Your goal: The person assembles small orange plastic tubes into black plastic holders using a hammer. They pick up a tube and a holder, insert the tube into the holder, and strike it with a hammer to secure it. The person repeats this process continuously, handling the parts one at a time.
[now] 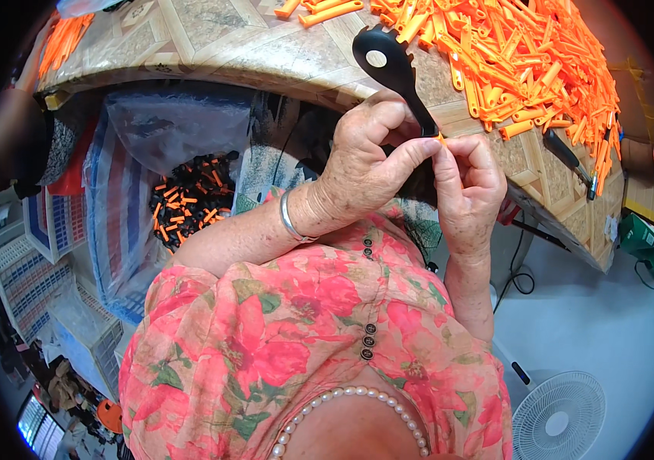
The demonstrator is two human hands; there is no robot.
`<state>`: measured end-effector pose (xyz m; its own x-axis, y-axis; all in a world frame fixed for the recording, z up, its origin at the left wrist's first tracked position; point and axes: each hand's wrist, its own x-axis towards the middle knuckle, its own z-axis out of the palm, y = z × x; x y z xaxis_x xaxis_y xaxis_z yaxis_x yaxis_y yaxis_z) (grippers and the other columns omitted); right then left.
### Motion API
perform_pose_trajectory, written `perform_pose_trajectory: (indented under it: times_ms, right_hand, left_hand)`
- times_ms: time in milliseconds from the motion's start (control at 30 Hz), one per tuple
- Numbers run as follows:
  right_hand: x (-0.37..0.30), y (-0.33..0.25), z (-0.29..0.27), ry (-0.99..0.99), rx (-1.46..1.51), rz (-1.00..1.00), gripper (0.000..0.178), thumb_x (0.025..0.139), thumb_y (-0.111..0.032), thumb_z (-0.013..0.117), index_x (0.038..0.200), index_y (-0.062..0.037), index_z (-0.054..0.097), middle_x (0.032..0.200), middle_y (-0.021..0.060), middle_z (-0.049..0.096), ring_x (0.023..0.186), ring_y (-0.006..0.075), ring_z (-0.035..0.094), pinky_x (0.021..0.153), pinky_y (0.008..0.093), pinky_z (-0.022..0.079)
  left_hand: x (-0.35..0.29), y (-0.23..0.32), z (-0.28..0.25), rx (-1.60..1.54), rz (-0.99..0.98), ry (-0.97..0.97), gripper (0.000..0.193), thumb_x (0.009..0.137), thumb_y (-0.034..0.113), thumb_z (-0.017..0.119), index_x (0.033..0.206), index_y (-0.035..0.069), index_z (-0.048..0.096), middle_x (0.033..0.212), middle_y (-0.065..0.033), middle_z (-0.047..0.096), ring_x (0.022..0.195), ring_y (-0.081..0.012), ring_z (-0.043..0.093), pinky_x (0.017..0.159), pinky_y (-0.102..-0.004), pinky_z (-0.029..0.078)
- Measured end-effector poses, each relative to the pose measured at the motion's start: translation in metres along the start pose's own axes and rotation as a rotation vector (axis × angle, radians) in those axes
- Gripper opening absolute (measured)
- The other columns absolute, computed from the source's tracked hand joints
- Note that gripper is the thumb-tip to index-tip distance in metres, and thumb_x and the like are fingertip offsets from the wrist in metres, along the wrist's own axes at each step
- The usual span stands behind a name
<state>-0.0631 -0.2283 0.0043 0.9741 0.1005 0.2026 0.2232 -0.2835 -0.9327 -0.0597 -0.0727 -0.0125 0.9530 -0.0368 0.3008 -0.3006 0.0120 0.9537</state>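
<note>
My left hand (pixel 376 161), with a bangle at its wrist, is closed round the handle of a black pasta server (pixel 394 67). The server's toothed head, which has a round hole in it, points up and away over the table's edge. Against the left thumb, my right hand (pixel 468 184) pinches a small orange plastic piece (pixel 442 139) at the server's handle. Most of that piece and the handle's lower end are hidden by my fingers. Beyond the hands lies a large heap of orange plastic handle pieces (pixel 526 57).
The patterned table (pixel 212 34) curves across the top. A dark-handled tool (pixel 564 152) lies by the heap. At left, a lined crate (pixel 101 207) holds black utensils with orange parts (pixel 189 203), next to white baskets (pixel 16 280). A white fan (pixel 558 422) stands at lower right.
</note>
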Motion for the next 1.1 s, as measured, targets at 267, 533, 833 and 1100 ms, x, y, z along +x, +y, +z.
perform_pose_trajectory:
  times_ms: [267,533,833,1100]
  right_hand:
    - [-0.001,0.004,0.003,-0.044,-0.098,-0.017,0.006,0.087,-0.004,0.065,0.087,-0.0003,0.06,0.073,0.0072,0.062,0.062,0.013,0.058,0.059,0.0258,0.046]
    - [0.022,-0.015,-0.038,-0.44,0.032,0.003,0.006,0.087,-0.002,0.062,0.091,0.0021,0.062,0.08,0.0036,0.061,0.072,0.0067,0.055,0.062,0.0228,0.045]
    - [0.065,-0.024,-0.053,-0.786,-0.366,-0.13,0.011,0.082,-0.013,0.066,0.084,-0.0024,0.064,0.069,0.0092,0.058,0.063,0.022,0.057,0.057,0.0329,0.043]
    - [0.081,-0.026,-0.031,-0.87,-0.693,-0.278,0.011,0.076,-0.015,0.067,0.08,-0.0049,0.067,0.073,0.0121,0.062,0.078,0.0312,0.062,0.069,0.0413,0.048]
  left_hand:
    - [-0.003,-0.001,0.0,0.04,-0.018,0.065,0.012,0.084,0.002,0.069,0.095,-0.002,0.065,0.083,-0.0025,0.061,0.075,-0.0078,0.058,0.068,-0.0216,0.048]
    - [0.022,0.007,-0.039,0.032,0.222,-0.437,0.025,0.081,-0.002,0.069,0.106,-0.001,0.066,0.099,-0.0091,0.065,0.093,-0.0139,0.063,0.084,-0.0246,0.051]
    - [0.017,-0.006,-0.071,-0.51,-0.492,-0.798,0.057,0.091,0.034,0.064,0.131,-0.006,0.052,0.115,-0.0158,0.065,0.103,-0.0179,0.063,0.092,-0.0274,0.048]
    - [-0.007,-0.01,-0.035,-0.465,-0.738,-0.702,0.031,0.102,0.022,0.045,0.117,-0.003,0.056,0.074,-0.0053,0.065,0.068,-0.0097,0.064,0.062,-0.0204,0.052]
